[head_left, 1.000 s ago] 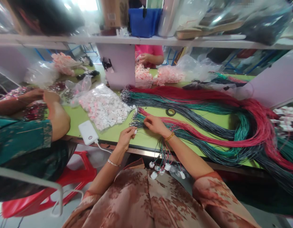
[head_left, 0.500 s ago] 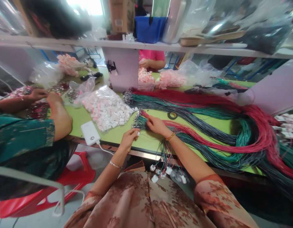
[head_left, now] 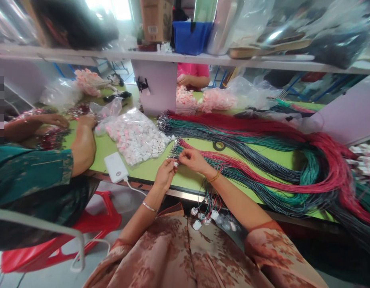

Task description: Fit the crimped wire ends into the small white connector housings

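Right hand (head_left: 193, 161) moved nearer connector (head_left: 175, 164); bag (head_left: 140, 138), tape (head_left: 214, 146) beyond.

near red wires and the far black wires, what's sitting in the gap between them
A roll of black tape, lying on the green tabletop; the head view shows it.

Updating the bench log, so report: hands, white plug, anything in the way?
Left hand holds white plug. Right hand close beside it, grip unclear. Wires close by; tape roll lies beyond.

No text readable; label (head_left: 152, 29) on cardboard box (head_left: 158, 15) blurred
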### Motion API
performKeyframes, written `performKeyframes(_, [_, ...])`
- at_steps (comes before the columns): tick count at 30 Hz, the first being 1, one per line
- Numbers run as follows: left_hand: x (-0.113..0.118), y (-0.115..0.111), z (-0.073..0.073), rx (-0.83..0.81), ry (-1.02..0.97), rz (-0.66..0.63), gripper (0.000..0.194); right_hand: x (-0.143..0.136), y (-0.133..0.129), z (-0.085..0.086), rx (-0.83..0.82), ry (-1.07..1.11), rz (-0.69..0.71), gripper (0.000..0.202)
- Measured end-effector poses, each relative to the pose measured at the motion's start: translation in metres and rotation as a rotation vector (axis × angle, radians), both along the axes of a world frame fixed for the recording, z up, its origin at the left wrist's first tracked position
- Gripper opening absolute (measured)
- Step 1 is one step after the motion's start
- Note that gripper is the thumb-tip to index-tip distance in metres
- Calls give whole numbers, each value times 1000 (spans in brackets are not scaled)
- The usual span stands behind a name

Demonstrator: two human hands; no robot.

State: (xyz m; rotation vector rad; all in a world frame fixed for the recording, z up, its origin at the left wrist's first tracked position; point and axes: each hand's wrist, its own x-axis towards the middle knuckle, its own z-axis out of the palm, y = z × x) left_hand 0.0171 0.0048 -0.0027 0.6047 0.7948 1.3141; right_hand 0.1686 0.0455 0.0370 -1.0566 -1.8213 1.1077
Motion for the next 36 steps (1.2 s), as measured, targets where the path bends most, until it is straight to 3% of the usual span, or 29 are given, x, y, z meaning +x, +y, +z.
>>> performKeyframes(6, [4,0,5,60,-28,-2,27,14,-13,-15,-52,-2,-120,19])
performKeyframes(17, [11,-1,5,84,41,28,31,13,-20,-18,-34,0,-147,18])
performKeyframes(27, [19,1,-5,37,120,114,33,4,-26,-29,98,-84,-233,19])
performKeyframes(32, [25,7,-10,7,107,98,30,12,-19,-28,83,-114,-141,22])
performKeyframes(36, [29,11,-16,-11,70,117,32,13,-23,-27,150,-227,-163,17])
